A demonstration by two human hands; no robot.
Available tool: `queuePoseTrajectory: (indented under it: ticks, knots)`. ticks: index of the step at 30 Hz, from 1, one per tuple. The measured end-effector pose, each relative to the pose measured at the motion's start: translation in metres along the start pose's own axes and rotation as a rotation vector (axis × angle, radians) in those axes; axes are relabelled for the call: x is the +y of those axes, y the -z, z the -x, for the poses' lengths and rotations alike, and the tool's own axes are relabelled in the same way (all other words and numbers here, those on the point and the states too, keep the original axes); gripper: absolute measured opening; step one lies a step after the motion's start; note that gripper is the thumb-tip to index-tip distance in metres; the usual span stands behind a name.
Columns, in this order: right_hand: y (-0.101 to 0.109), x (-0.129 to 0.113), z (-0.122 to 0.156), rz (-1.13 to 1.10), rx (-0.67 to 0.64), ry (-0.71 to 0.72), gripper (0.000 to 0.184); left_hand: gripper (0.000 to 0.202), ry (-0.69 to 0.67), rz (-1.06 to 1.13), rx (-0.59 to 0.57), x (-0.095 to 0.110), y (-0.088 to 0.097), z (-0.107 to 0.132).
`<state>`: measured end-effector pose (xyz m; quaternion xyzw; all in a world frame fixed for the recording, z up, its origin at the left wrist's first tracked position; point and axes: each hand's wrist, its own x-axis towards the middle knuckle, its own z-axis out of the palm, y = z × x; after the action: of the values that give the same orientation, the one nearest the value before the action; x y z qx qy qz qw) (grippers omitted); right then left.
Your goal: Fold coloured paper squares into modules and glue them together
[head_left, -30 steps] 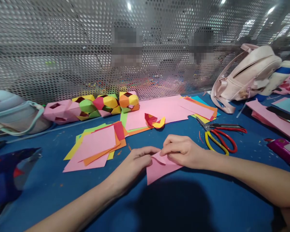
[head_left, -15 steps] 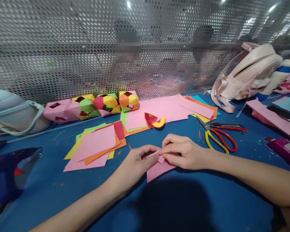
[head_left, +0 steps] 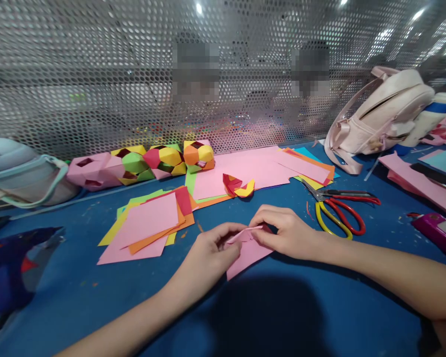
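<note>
Pinching a creased pink sheet [head_left: 243, 260] over the blue surface [head_left: 89, 297]

A dark shadow [head_left: 267, 312] falls across the middle of the surface towards its near edge. Just beyond it is the pink sheet, midway between left and right, one corner pointing nearward and its upper part folded over. The left hand [head_left: 215, 250] grips the sheet's left side, thumb on the near face and fingers curled behind. The right hand [head_left: 286, 233] grips the upper right part, its thumb in front and its bent fingers behind.

Out towards the left edge lies a dark blue glue gun [head_left: 7, 270]; towards the right edge, a purple tool [head_left: 434, 235], partly cut off from view. Between that tool and the right hand rest scissors [head_left: 317, 195] with one yellow and one red handle.

Left of centre, a loose stack of coloured paper [head_left: 148, 218] has pink on top. Beyond the hands sits a small red-and-yellow folded piece [head_left: 231, 184], by the near border of a large pink sheet [head_left: 241, 168].

Along the far edge, folded paper forms [head_left: 94, 171] stand in a row, with a pale container [head_left: 18, 173] at their left. Towards the far right corner a pale pink backpack [head_left: 390, 116] leans next to a white-and-blue bottle [head_left: 427, 124]. A perforated metal screen [head_left: 245, 74] rises behind.
</note>
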<state>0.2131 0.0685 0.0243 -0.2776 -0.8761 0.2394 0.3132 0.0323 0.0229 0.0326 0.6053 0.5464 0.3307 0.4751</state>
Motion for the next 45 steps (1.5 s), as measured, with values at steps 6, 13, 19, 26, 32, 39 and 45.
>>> queuePoseTrajectory:
  ticks: [6,13,19,26,32,39,45]
  knots:
    - [0.001,0.004,-0.001,0.006,0.021,-0.011,0.010,0.031,0.040,0.049,0.004,0.002,0.005,0.000]
    - [0.002,0.006,-0.001,0.007,0.012,-0.023,0.010,0.028,-0.045,-0.037,-0.036,-0.002,0.006,-0.002]
    - [-0.001,0.004,-0.001,-0.006,0.006,0.008,0.011,0.031,-0.013,-0.121,-0.021,-0.003,0.007,-0.004]
    - [-0.008,-0.003,0.000,-0.033,0.055,-0.026,0.011,0.027,-0.038,-0.127,-0.017,0.000,-0.001,-0.006]
    - [-0.004,-0.007,-0.001,-0.271,0.004,-0.259,0.015,0.025,0.059,-0.028,-0.007,-0.002,0.001,-0.005]
    - [0.000,-0.006,-0.002,-0.335,-0.003,-0.401,0.009,0.027,0.098,-0.012,0.051,-0.006,0.002,-0.005]
    - [0.001,-0.008,-0.004,-0.370,-0.007,-0.438,0.009,0.024,0.091,-0.095,0.037,-0.007,0.003,-0.003]
